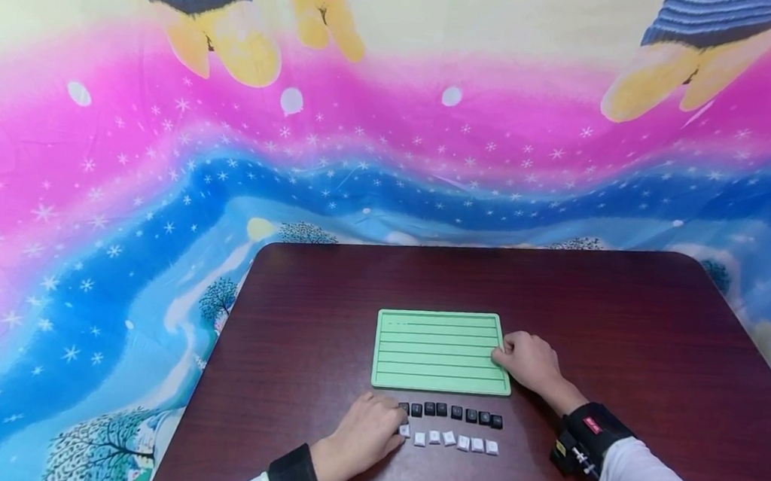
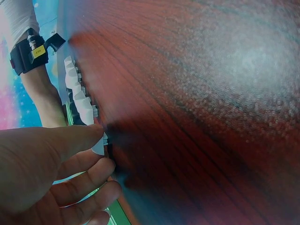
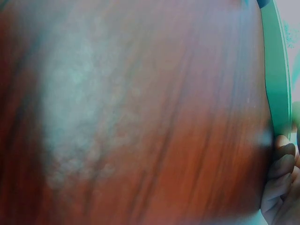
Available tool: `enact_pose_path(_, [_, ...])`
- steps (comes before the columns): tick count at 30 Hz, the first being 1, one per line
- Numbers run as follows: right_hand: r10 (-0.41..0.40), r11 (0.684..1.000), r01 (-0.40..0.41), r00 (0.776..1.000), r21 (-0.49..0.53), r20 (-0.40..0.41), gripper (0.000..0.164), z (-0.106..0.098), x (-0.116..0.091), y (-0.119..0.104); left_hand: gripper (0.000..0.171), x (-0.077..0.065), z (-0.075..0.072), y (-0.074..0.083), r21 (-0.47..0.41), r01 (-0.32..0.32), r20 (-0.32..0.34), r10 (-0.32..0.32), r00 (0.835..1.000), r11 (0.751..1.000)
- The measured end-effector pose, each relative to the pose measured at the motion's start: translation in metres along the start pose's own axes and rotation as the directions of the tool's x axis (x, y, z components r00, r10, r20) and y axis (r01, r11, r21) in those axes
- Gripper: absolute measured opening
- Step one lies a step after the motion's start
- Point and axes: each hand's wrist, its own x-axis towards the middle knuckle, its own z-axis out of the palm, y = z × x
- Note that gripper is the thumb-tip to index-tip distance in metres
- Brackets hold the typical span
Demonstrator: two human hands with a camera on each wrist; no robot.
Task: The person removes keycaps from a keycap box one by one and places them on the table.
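My left hand (image 1: 365, 433) pinches a white keycap (image 1: 404, 430) at the left end of a row of white keycaps (image 1: 462, 443). In the left wrist view the thumb and fingertips meet around that keycap (image 2: 99, 148), close over the table. Just beyond runs a row of black keycaps (image 1: 456, 412), its left end partly hidden by the fingers. A light green board (image 1: 437, 356) with dark parallel lines lies behind both rows. My right hand (image 1: 531, 360) grips the board's right edge, thumb on top and the other fingers curled at the side.
Everything lies on a dark reddish-brown table (image 1: 312, 310) with rounded far corners. Behind it hangs a colourful printed cloth (image 1: 394, 135). A black strap with a small device (image 1: 573, 451) sits on the right wrist, and a black band (image 1: 297, 477) on the left.
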Motion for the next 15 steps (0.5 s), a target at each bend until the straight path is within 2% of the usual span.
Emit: enact_pose_path(15, [-0.024, 1.000, 0.024, 1.000, 0.014, -0.016, 0.043, 0.0013, -0.0004, 0.0021, 0.016, -0.0013, 0.0027, -0.0008, 0.012, -0.012, -0.020, 0.012, 1.000, 1.000])
